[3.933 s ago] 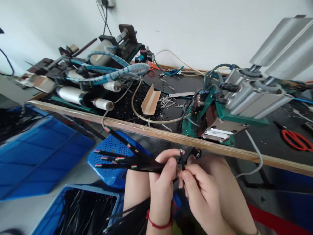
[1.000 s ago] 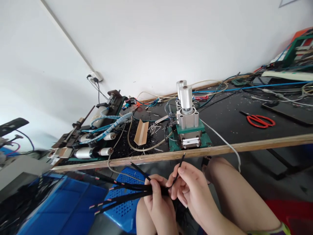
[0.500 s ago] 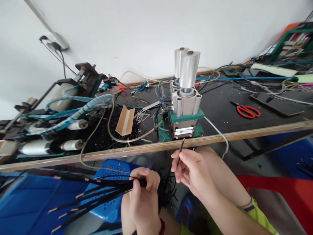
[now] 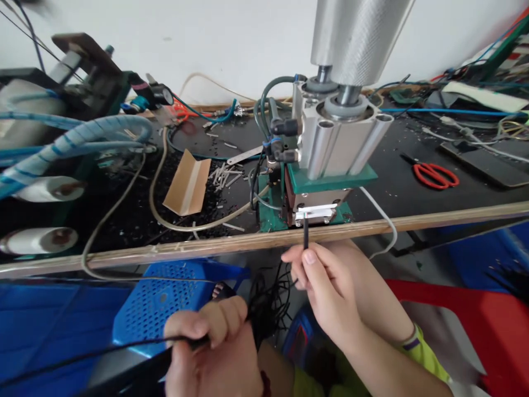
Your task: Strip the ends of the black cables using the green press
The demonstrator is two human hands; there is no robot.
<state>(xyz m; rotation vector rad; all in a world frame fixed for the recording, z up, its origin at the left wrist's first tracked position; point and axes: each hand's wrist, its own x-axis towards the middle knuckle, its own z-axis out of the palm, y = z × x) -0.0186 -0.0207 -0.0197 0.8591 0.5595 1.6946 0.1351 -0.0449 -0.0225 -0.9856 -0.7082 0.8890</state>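
With my right hand (image 4: 326,281) I am pinching one black cable (image 4: 306,236), and its upper end is pointing at the white front part of the metal machine (image 4: 326,146); whether it is touching there, I cannot tell. My left hand (image 4: 217,347), lower down, is gripping a bundle of black cables (image 4: 136,375) with curled fingers. The machine is standing at the front edge of the table (image 4: 430,204). Folded cardboard (image 4: 182,184) is lying to its left, red scissors (image 4: 420,170) to its right.
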